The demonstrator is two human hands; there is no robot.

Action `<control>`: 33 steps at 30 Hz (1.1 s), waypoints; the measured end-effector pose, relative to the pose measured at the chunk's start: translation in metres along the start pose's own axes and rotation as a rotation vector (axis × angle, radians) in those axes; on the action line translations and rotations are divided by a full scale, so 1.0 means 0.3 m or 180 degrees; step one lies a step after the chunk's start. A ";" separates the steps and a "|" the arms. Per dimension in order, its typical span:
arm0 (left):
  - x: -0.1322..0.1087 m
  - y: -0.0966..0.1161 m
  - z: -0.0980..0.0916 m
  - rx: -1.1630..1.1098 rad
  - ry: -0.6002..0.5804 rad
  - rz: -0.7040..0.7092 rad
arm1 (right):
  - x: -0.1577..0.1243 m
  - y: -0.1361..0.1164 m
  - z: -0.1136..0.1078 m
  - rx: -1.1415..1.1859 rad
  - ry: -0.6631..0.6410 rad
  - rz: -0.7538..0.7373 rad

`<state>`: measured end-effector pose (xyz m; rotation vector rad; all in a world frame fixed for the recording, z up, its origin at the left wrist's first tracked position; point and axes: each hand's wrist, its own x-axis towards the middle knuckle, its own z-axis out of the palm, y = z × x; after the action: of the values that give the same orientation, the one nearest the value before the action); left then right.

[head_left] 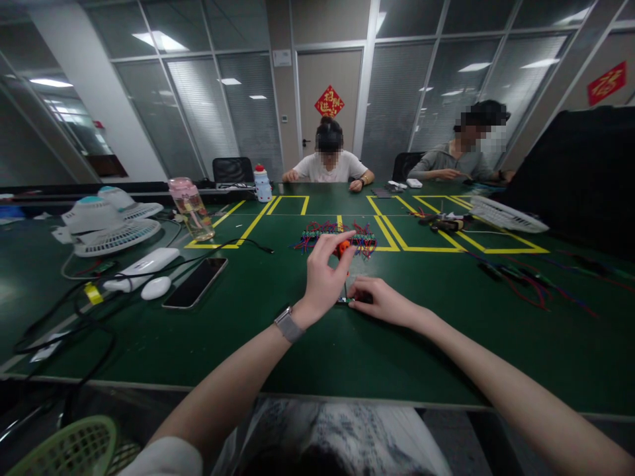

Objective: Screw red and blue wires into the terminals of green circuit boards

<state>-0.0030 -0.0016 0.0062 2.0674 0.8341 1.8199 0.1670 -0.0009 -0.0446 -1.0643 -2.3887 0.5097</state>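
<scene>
My left hand point(323, 274), with a watch on its wrist, is closed around the orange and black handle of a screwdriver point(343, 247). The screwdriver stands upright, its thin shaft pointing down at a small circuit board point(342, 301) on the green table. Whether the tip touches the board is too small to tell. My right hand point(378, 301) rests low at the right, its fingers pinching the board's edge and hiding part of it. Just beyond my hands lies a row of green terminal boards point(364, 238) with red and blue wires.
At the left are a phone point(196, 283), a white mouse point(155, 287), cables, a pink-lided bottle point(191, 208) and white fans point(116, 231). Wired boards point(516, 274) and a keyboard point(508, 213) lie right. Two people point(327, 162) sit across the table.
</scene>
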 end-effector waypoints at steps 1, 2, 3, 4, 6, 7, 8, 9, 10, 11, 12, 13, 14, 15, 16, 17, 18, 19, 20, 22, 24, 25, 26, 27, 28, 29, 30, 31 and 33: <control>0.001 0.002 -0.001 0.0081 0.0037 0.0041 | 0.000 0.000 0.000 -0.0003 -0.0004 0.0009; 0.001 0.003 -0.002 0.0120 0.0046 0.0055 | 0.000 0.000 0.000 -0.0002 -0.0012 0.0015; 0.000 0.003 -0.002 0.0101 0.0032 0.0049 | 0.001 0.000 0.001 0.0002 -0.0017 0.0016; 0.000 0.001 -0.001 0.0025 -0.0004 0.0027 | 0.001 0.000 0.001 0.0008 -0.0024 0.0012; -0.002 -0.004 0.001 -0.0213 -0.0099 -0.0029 | 0.002 0.000 0.001 0.0021 -0.0032 -0.0001; -0.003 -0.006 0.003 -0.0314 -0.0131 -0.0060 | 0.002 0.001 0.001 0.0022 -0.0029 -0.0004; -0.003 -0.007 0.003 -0.0359 -0.0130 -0.0084 | 0.002 0.001 0.001 0.0021 -0.0028 -0.0005; -0.002 -0.007 0.003 -0.0336 -0.0106 -0.0091 | 0.002 0.001 0.001 0.0019 -0.0027 -0.0003; -0.001 -0.005 0.003 -0.0259 -0.0064 -0.0077 | 0.002 0.001 0.001 0.0016 -0.0025 0.0001; 0.000 -0.002 0.001 -0.0152 -0.0007 -0.0040 | 0.002 0.000 0.001 0.0013 -0.0021 0.0005; 0.001 0.001 0.000 -0.0043 0.0043 0.0001 | 0.002 0.000 0.001 0.0011 -0.0019 0.0010; 0.002 0.004 -0.002 0.0046 0.0083 0.0035 | 0.002 -0.001 0.001 0.0009 -0.0019 0.0019; 0.002 0.005 -0.003 0.0092 0.0094 0.0056 | 0.002 -0.002 0.000 0.0009 -0.0020 0.0029; 0.002 0.006 -0.004 0.0086 0.0077 0.0064 | 0.002 -0.003 0.000 0.0010 -0.0022 0.0037; 0.001 0.005 -0.004 0.0030 0.0032 0.0069 | 0.003 -0.004 0.000 0.0012 -0.0026 0.0039; 0.001 0.003 -0.003 -0.0061 -0.0034 0.0074 | 0.003 -0.004 -0.001 0.0014 -0.0027 0.0035; 0.000 0.000 -0.002 -0.0168 -0.0099 0.0078 | 0.003 -0.004 -0.001 0.0018 -0.0024 0.0026; -0.001 -0.003 0.000 -0.0269 -0.0152 0.0072 | 0.002 -0.004 -0.001 0.0023 -0.0022 0.0015; -0.001 -0.005 0.001 -0.0343 -0.0185 0.0055 | 0.002 -0.004 -0.001 0.0028 -0.0017 0.0009; -0.002 -0.006 0.004 -0.0356 -0.0156 0.0011 | 0.001 -0.002 -0.001 0.0037 -0.0015 0.0016; -0.001 -0.003 0.003 -0.0200 -0.0048 0.0024 | 0.000 -0.001 0.000 0.0037 -0.0017 0.0032; -0.001 0.000 0.002 -0.0095 0.0006 0.0047 | 0.000 -0.001 0.001 0.0031 -0.0019 0.0037; 0.000 0.002 0.001 0.0006 0.0053 0.0070 | 0.000 -0.002 0.001 0.0022 -0.0022 0.0038; 0.000 0.004 -0.001 0.0083 0.0078 0.0080 | 0.000 -0.002 0.001 0.0016 -0.0025 0.0038; 0.000 0.004 -0.002 0.0117 0.0077 0.0074 | 0.000 -0.003 0.000 0.0013 -0.0026 0.0037; 0.000 0.004 -0.003 0.0102 0.0048 0.0057 | 0.001 -0.004 0.000 0.0014 -0.0030 0.0038; 0.000 0.002 -0.003 0.0041 0.0002 0.0041 | 0.001 -0.004 -0.001 0.0016 -0.0032 0.0040; -0.001 -0.001 -0.003 -0.0050 -0.0057 0.0018 | 0.002 -0.005 -0.001 0.0018 -0.0037 0.0041; -0.002 -0.007 0.000 -0.0252 -0.0158 -0.0051 | 0.002 -0.004 -0.001 0.0012 -0.0036 0.0038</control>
<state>-0.0035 -0.0003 0.0046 2.0419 0.7513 1.7568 0.1661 -0.0010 -0.0436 -1.0772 -2.3918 0.5255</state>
